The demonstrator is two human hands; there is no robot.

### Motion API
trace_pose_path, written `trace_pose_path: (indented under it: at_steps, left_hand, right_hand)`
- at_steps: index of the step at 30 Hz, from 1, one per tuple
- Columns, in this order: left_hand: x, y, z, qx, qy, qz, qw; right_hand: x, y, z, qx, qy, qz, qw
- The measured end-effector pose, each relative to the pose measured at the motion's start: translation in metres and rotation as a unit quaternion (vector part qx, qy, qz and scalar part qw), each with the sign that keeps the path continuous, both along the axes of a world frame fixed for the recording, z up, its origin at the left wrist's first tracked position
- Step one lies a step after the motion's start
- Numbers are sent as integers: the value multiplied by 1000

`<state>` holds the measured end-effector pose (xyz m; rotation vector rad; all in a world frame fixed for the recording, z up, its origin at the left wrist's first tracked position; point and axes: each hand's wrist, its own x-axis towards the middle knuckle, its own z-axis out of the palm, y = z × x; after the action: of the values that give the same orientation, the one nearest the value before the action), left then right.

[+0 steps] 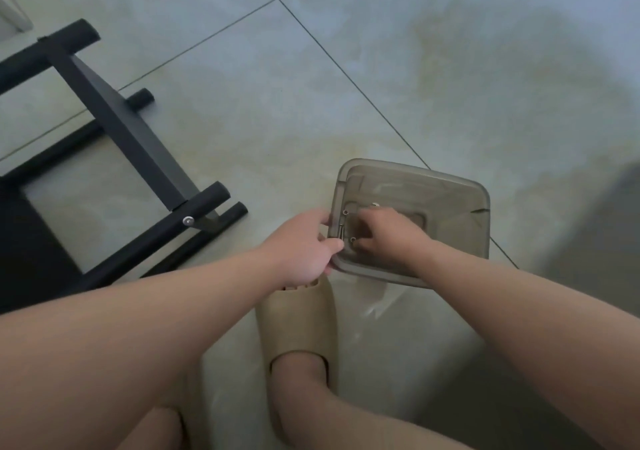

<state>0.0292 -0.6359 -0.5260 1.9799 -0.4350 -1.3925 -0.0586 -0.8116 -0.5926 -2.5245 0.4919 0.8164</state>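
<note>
The frame (pixel 114 117) on the left looks part built, one bolt (pixel 187 220) in, and at the tray (pixel 450 203) near right my left hand (pixel 304 245) pinches the rim while my right hand (pixel 388 231) curls over the screws (pixel 341 233), grip unclear.

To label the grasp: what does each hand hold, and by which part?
The left hand grips the smoky plastic tray by its left rim. The right hand reaches inside among small screws; whether it pinches one cannot be told.
</note>
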Motion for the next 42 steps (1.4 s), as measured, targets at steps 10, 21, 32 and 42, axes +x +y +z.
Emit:
trace_pose_path:
  at_steps: [10, 21, 32, 42]
  left_hand:
    - [1, 1, -2, 9, -1, -5, 1000]
    - [3, 3, -2, 13, -3, -16, 1000]
    - [5, 5, 0, 5, -4, -13, 1000]
    - [14, 9, 22, 50, 1, 19, 999]
  right_hand:
    - [6, 6, 1, -5, -74, -44, 996]
    - [19, 22, -7, -72, -116, -43, 990]
    - [22, 19, -3, -59, -101, -39, 992]
    - [1, -11, 76, 18, -188, -216, 958]
